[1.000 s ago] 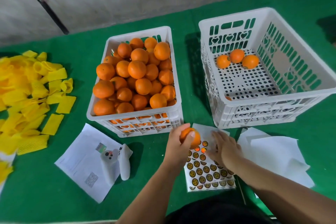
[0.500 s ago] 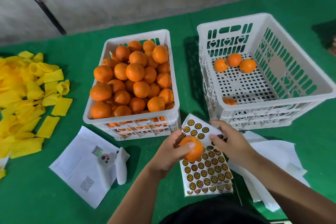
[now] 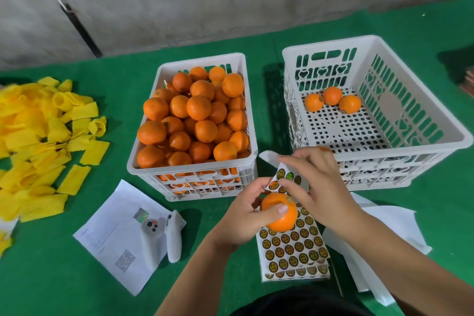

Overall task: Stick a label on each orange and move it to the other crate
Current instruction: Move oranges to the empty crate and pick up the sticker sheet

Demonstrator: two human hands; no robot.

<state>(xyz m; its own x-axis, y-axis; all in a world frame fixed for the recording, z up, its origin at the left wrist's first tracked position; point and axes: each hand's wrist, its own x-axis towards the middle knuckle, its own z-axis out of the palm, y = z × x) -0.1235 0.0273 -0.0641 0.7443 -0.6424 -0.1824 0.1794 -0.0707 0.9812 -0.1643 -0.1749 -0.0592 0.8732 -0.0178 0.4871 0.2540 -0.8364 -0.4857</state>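
My left hand [image 3: 243,215] grips one orange [image 3: 280,215] just above the label sheet [image 3: 292,246], which lies on the green table in front of the crates. My right hand [image 3: 323,187] reaches over the sheet's upper part, which is lifted and curled off the table, and its fingertips pinch it there. The left white crate [image 3: 192,170] is heaped with oranges [image 3: 198,108]. The right white crate [image 3: 384,151] holds three oranges [image 3: 332,95] at its far end. Another orange shows partly behind my right hand at that crate's near wall.
A pile of yellow foam nets [image 3: 38,136] covers the table's left side. A printed paper [image 3: 115,233] with a white controller [image 3: 173,233] on it lies at front left. Loose white sheets [image 3: 379,233] lie at front right, under my right forearm.
The orange in my left hand has come closer to me and lower over the sheet. My right hand has lifted the sheet's top part further off the table.
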